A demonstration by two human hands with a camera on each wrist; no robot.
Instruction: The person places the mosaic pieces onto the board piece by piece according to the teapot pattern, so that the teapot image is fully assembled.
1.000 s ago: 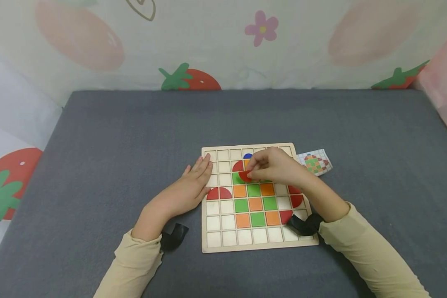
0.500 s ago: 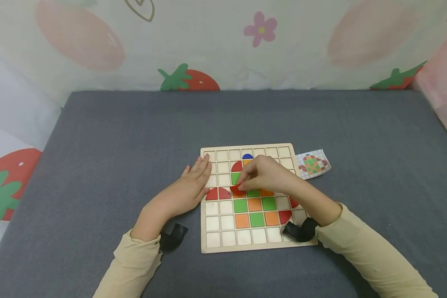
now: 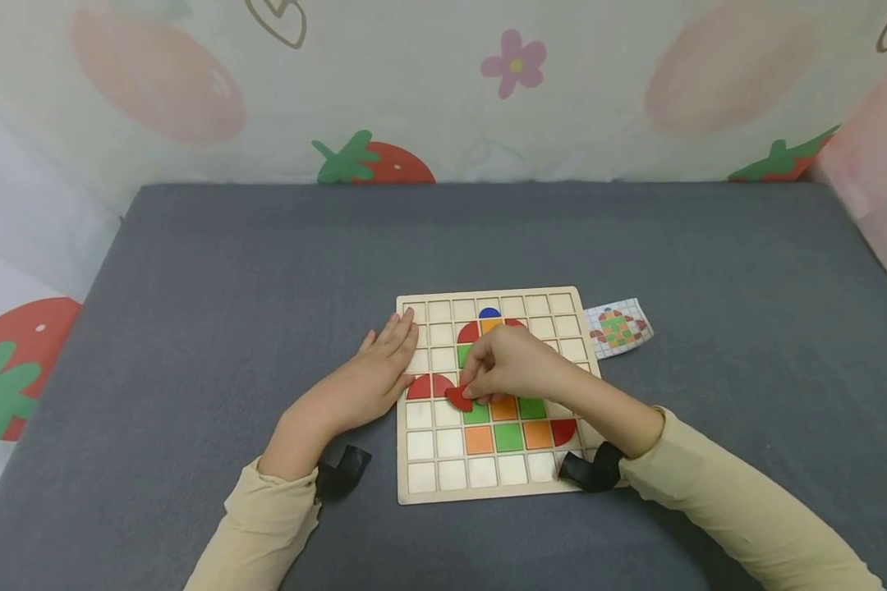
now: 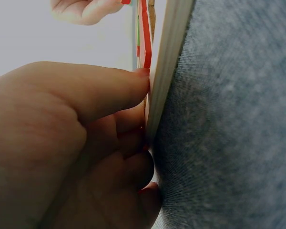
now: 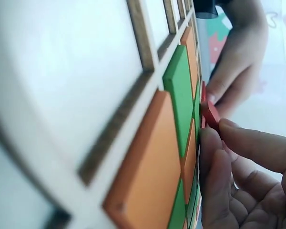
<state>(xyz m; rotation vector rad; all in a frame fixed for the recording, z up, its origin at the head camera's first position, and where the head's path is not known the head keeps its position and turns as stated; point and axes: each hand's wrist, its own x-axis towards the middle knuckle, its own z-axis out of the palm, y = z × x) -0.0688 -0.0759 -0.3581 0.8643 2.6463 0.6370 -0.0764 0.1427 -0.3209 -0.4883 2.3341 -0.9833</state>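
Note:
A square wooden grid board (image 3: 421,445) holds green and orange square tiles, red quarter-round tiles and a blue half-round tile (image 3: 489,313). My left hand (image 3: 365,373) rests on its left edge, fingers extended; in the left wrist view the thumb (image 4: 114,90) touches the rim. Between thumb and fingertips my right hand (image 3: 513,361) pinches a red quarter-round tile (image 3: 457,400), tilted just above the cells left of the green and orange block. The right wrist view shows that pinch, close to an orange tile (image 5: 145,167). The right hand covers part of the board's middle.
A small printed pattern card (image 3: 621,328) lies at the board's right edge. Grey cloth (image 3: 266,246) covers the table. Behind it hangs a curtain (image 3: 599,82) with strawberry and flower prints. Black straps (image 3: 590,468) sit at both wrists.
My right hand has moved the red quarter-round tile toward me and slightly left, from the upper cells to the row below the paired red tiles. The left hand stays in place.

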